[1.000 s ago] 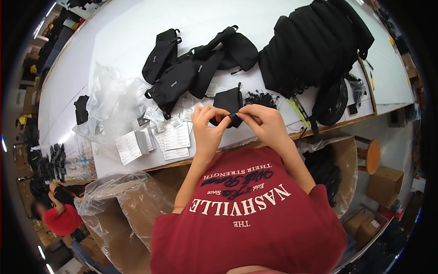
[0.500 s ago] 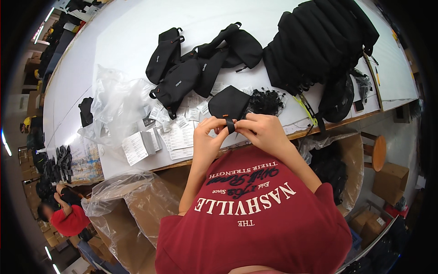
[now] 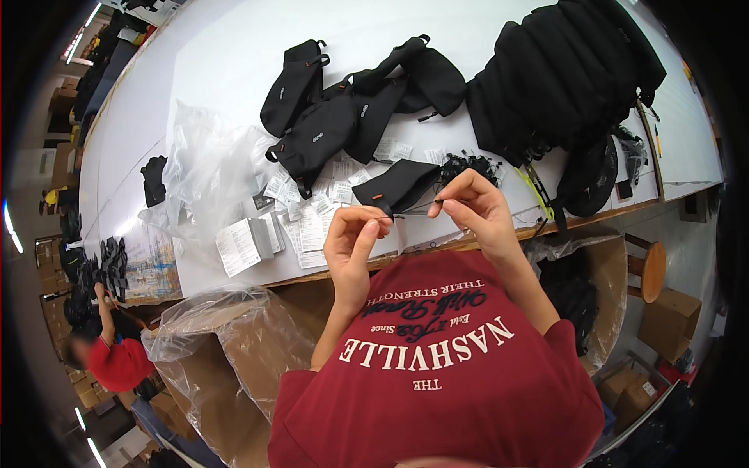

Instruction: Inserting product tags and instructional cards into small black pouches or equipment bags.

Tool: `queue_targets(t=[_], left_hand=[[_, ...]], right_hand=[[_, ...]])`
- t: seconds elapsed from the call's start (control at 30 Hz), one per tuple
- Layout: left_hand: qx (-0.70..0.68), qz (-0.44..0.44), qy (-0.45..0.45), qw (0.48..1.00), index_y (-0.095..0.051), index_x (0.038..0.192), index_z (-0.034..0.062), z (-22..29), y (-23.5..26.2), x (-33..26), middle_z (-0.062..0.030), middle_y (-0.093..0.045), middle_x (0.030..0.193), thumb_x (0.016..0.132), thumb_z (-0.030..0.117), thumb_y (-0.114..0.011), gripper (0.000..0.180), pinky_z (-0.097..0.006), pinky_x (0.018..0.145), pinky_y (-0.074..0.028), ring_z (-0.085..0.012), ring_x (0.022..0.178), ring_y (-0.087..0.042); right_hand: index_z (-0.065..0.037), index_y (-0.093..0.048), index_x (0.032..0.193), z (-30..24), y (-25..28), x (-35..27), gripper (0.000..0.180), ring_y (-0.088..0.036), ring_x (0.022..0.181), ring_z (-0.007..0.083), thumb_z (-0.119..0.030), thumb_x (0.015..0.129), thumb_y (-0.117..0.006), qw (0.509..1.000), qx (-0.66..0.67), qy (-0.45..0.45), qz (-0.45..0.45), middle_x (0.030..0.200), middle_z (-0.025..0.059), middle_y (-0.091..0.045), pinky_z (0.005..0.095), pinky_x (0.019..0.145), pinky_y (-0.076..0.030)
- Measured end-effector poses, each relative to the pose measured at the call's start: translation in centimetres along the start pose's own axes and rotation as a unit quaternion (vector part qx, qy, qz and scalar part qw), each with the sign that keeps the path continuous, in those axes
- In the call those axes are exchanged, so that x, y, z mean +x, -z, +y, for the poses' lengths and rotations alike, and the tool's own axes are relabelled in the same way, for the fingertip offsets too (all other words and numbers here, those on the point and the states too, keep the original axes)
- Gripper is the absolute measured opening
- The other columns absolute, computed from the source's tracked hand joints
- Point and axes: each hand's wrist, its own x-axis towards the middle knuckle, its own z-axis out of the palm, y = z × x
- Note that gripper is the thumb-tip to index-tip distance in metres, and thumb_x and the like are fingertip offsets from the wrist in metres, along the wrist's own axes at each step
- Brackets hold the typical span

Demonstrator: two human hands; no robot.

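Note:
A small black pouch (image 3: 399,185) with a tiny orange tab lies near the table's front edge, just beyond my hands. My left hand (image 3: 353,243) is closed in a pinch beside the pouch's near corner, thumb and forefinger together. To the right, my right hand (image 3: 479,212) pinches the end of a thin black cord (image 3: 417,210). This cord runs toward my left fingertips, which seem to hold its other end. Behind my right hand sits a tangled heap of black cords (image 3: 466,165). Several finished-looking black pouches (image 3: 318,139) lie farther back.
Printed paper slips (image 3: 314,234) and a white stack of cards (image 3: 242,246) cover the table's front left, beside crumpled clear plastic (image 3: 207,168). A large pile of black bags (image 3: 566,74) stands at right. Plastic-lined cartons (image 3: 203,382) are below the edge. Another person in red (image 3: 117,365) is at far left.
My hands have drawn apart, the right one moving up and right with the cord. The pouch's black loop has left my fingers, and the pouch now lies flatter and tilted on the table.

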Motion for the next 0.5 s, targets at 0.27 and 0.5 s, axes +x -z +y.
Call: queue_targets(t=[0.27, 0.5], left_hand=[[0.105, -0.069, 0.066, 0.99, -0.065, 0.092, 0.0005, 1.3, -1.4, 0.1, 0.0055, -0.052, 0.061, 0.086, 0.004, -0.065, 0.007, -0.017, 0.052, -0.026, 0.0007, 0.054, -0.039], [0.157, -0.107, -0.037, 0.981, -0.063, 0.088, 0.0007, 0.3, -1.8, 0.4, 0.0057, -0.049, 0.062, 0.085, 0.002, -0.064, 0.004, -0.018, 0.048, -0.019, 0.0019, 0.054, -0.033]], right_hand=[[-0.004, -0.053, 0.096, 0.4, -1.0, -0.8, 0.008, -0.056, 0.068, 0.0057, -0.009, 0.09, -0.058, 0.997, 0.023, -0.073, 0.017, 0.082, 0.006, -0.064, 0.0176, 0.058, -0.04], [-0.004, -0.052, 0.095, 0.5, -1.1, -1.2, 0.008, -0.056, 0.067, 0.0063, -0.009, 0.091, -0.057, 0.997, 0.033, -0.063, -0.013, 0.078, 0.0051, -0.061, 0.0185, 0.059, -0.043]])
